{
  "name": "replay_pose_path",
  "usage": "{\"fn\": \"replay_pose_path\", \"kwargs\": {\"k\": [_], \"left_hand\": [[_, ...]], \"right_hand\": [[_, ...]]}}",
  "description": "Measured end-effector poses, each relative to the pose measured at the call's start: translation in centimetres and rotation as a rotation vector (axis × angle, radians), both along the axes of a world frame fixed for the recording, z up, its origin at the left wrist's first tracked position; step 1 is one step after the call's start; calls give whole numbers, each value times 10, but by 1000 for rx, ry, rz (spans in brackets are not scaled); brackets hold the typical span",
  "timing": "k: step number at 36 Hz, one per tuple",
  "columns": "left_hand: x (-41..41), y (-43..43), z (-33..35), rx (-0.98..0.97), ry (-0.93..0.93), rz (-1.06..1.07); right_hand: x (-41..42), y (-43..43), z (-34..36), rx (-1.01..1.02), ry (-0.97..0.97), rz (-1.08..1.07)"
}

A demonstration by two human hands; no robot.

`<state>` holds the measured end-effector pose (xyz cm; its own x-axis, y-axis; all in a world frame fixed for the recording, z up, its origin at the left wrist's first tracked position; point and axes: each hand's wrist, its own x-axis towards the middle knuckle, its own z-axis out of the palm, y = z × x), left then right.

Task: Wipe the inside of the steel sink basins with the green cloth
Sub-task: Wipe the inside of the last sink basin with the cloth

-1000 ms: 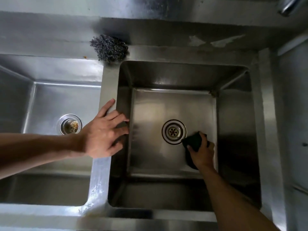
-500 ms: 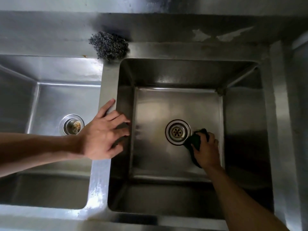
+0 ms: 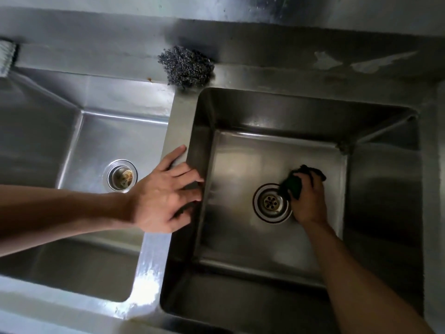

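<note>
Head view. I have my right hand [image 3: 307, 201] down on the floor of the right basin [image 3: 240, 237], clenched around the green cloth [image 3: 294, 186], which is bunched into a wad. The cloth sits pressed on the basin floor, touching the right edge of the drain [image 3: 271, 203], with a dark fringe showing past my fingers on the far side.

My left hand [image 3: 166, 191] rests flat and spread on the divider [image 3: 154, 261] between the two basins, holding nothing; its fingertips curl over the edge into the right basin.

Progress, as I judge it: wiping is under way on the right basin floor near the drain. The walls of that basin and the whole left basin [image 3: 115, 136] appear to remain. The left drain [image 3: 121, 175] shows brownish residue.

Orientation: the wad has no clear pointing end. Its long axis runs roughly from the drain toward the far right corner.

A steel scourer [image 3: 186, 66] lies on the ledge behind the divider.
</note>
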<state>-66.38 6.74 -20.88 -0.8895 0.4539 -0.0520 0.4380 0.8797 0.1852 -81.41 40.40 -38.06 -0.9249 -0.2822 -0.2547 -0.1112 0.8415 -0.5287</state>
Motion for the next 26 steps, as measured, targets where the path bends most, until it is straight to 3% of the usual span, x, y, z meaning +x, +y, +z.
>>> {"fn": "replay_pose_path", "kwargs": {"k": [6, 11, 19, 21, 26], "left_hand": [[1, 0, 0, 11, -19, 22], [1, 0, 3, 5, -40, 38], [1, 2, 1, 5, -17, 39], [1, 2, 2, 4, -16, 38], [0, 2, 3, 16, -28, 40]], "right_hand": [[-26, 15, 4, 172, -16, -181], [-55, -24, 3, 74, -44, -220], [-26, -56, -3, -35, -106, 350], [-28, -46, -2, -59, -109, 260], [-49, -48, 2, -37, -68, -233]]}}
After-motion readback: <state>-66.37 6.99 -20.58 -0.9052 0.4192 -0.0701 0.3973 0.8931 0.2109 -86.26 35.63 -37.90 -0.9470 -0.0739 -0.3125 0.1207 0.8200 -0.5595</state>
